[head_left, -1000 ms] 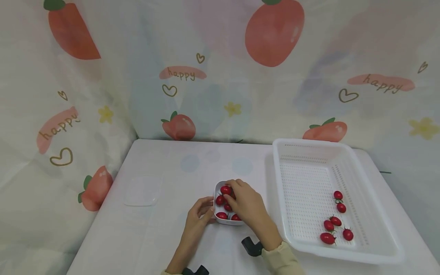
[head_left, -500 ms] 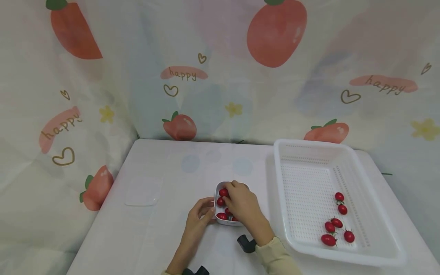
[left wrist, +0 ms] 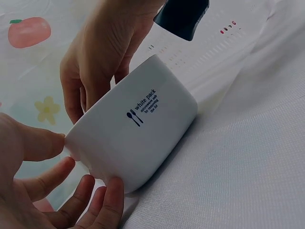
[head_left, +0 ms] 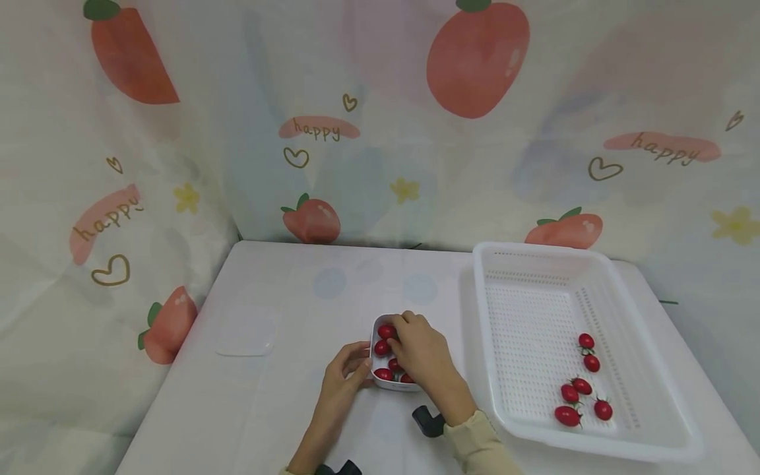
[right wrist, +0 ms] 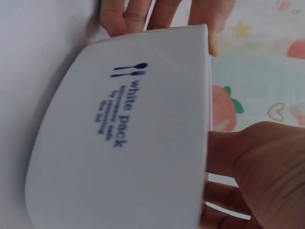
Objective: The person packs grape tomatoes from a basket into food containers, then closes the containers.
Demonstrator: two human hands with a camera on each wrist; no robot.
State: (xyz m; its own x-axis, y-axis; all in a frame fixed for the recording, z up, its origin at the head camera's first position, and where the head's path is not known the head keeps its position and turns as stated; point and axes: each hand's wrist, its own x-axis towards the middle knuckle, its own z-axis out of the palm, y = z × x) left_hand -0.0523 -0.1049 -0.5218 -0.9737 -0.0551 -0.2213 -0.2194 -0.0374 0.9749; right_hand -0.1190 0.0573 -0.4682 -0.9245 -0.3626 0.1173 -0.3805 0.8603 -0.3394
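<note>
Sitting between both hands, white box (head_left: 386, 382) holds cherry tomatoes (head_left: 382, 346).

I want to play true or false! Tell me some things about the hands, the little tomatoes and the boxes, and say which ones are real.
1. The left hand holds the small white box by its side. True.
2. The right hand reaches into the big white basket. False: it is over the small white box, among its tomatoes.
3. The big white basket has six tomatoes in it. True.
4. The clear lid is on the small white box. False: it lies on the table, off to the left.
5. The small white box says "white pack" on its side. True.
</note>
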